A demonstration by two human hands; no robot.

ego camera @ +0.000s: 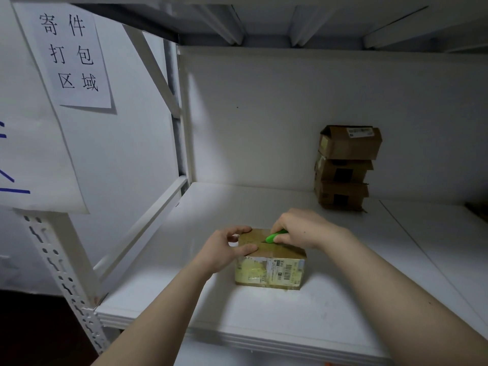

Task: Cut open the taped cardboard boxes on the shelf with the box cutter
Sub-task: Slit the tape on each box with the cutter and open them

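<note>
A small taped cardboard box (272, 270) with a shipping label on its front sits on the white shelf (303, 313). My left hand (225, 250) grips the box's top left corner, thumb on the lid and fingers over the far edge. My right hand (303, 228) holds a green box cutter (276, 236), its tip pointing left onto the tape seam along the top of the box. The blade itself is too small to see.
Three cardboard boxes (346, 167) stand stacked against the back wall at the right, the top one with an open flap. A white upright post (66, 273) and a diagonal brace frame the shelf's left side. Paper signs (71, 56) hang on the left.
</note>
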